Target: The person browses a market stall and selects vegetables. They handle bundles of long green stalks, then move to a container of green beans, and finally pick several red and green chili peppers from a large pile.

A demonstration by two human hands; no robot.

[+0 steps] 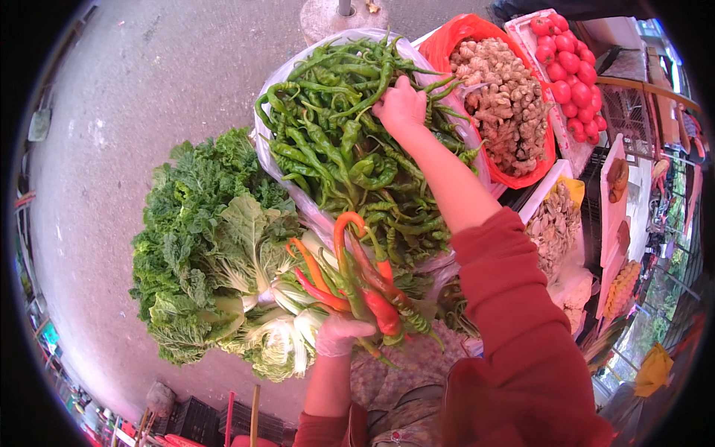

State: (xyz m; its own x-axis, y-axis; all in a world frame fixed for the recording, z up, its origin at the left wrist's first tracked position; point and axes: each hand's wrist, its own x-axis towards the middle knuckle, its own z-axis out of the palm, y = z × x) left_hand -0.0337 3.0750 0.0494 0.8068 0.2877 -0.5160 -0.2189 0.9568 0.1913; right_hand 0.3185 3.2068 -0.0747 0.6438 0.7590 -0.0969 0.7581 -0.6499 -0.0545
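My left hand (338,335), in a thin clear glove, holds a bunch of long chili peppers (380,310) in red, orange and green. They fan upward and to the right from the palm. My right hand (403,107) reaches into a heap of long green peppers (327,151). Its fingertips are buried among the pods, so whether they pinch one cannot be seen. A clear plastic liner (267,148) surrounds this heap. Left of it lie heads of leafy greens (190,223), and a pale-stemmed cabbage (279,343) sits close beside my left hand.
Ginger root (503,100) fills a red plastic bag (441,47) beyond the peppers. Tomatoes (570,72) occupy a foam box (528,39) at the far right. Dried-looking pieces (553,229) lie in another box. Black crates (195,416) stand on the pavement (111,167) at lower left.
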